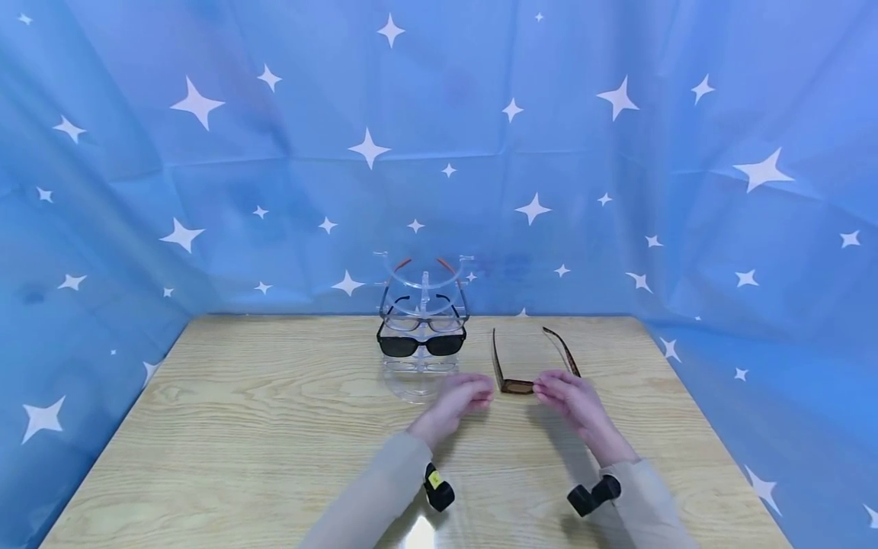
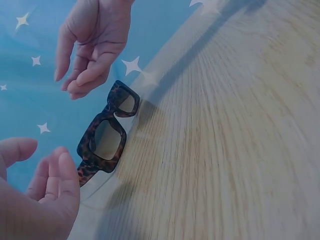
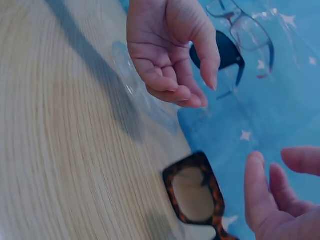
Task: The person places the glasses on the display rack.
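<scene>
Tortoiseshell sunglasses (image 1: 517, 387) with brown lenses rest on the wooden table, temples unfolded and pointing away from me. My left hand (image 1: 458, 402) hovers just left of them, its fingers loosely bent and holding nothing. In the left wrist view its fingertips come close beside one temple of the sunglasses (image 2: 86, 142). On the other side is my right hand (image 1: 576, 404), fingers relaxed; from the head it overlaps the right end of the frame. The right wrist view shows a gap between that hand (image 3: 280, 202) and the nearer lens.
A clear display stand (image 1: 425, 288) rises behind my left hand, its round base on the table. It carries black sunglasses (image 1: 399, 348) and, above them, clear-lensed glasses (image 1: 402, 324) with orange temple tips. A blue star-patterned cloth (image 1: 453, 206) hangs behind the table (image 1: 261, 412).
</scene>
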Available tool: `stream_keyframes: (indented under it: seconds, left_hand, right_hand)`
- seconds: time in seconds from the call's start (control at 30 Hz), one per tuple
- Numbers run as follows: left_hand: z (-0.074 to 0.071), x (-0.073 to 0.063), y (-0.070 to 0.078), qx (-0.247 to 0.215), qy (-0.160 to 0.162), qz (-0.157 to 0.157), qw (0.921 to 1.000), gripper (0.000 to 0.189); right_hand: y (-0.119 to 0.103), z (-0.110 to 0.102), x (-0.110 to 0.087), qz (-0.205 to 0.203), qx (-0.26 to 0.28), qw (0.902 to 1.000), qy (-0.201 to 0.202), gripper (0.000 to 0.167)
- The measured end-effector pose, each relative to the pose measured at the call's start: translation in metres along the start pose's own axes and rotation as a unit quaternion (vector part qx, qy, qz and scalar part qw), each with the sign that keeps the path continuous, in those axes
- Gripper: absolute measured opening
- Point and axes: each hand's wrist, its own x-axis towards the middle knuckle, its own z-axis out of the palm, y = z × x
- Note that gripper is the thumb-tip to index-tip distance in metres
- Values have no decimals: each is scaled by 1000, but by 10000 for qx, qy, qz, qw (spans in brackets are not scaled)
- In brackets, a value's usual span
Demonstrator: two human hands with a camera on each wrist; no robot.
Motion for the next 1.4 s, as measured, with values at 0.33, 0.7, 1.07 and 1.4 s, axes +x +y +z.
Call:
stream_keyframes:
  seconds: [0.33,0.7,1.07,1.4]
  left_hand:
    - [15,10,1,72,330,-231,9992,22]
    - [17,22,-2,223,351,-489,9979,32]
    - [22,28,2,713,454,-598,9946,41]
    - [24,33,1,557,570,-631,9948,36]
  right_hand:
    - [-8,-28,1,-50,-467,9974,546,14]
    - [-12,-56,4,-123,-845,9905,1080,20]
    - [-9,-69,11,132,-2165,9614,1692,52]
    - [-1,-74,22,532,-2614,9566,1173,59]
